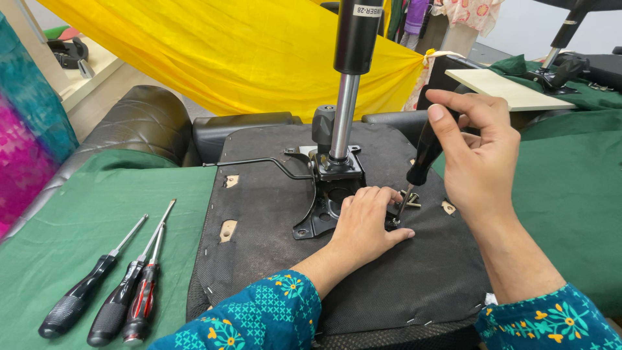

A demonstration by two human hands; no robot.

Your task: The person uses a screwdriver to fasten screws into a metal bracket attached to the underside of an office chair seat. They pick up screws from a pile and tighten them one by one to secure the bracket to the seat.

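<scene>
Holding a black screwdriver (422, 155) tight, the right hand (476, 162) stands it on a screw. The left hand (366, 227) lies flat, open, on the metal plate (317, 220) mid seat bottom (402, 285).

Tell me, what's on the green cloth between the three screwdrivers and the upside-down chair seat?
Nothing: the head view shows bare green cloth between the screwdrivers and the chair seat.

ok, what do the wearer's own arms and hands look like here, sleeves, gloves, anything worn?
Both the left hand and the right hand are bare: no gloves, rings or watch visible. Each forearm ends in a teal fabric sleeve printed with lighter cross-stitch patterning and yellow-orange flowers; the right sleeve matches.
</scene>
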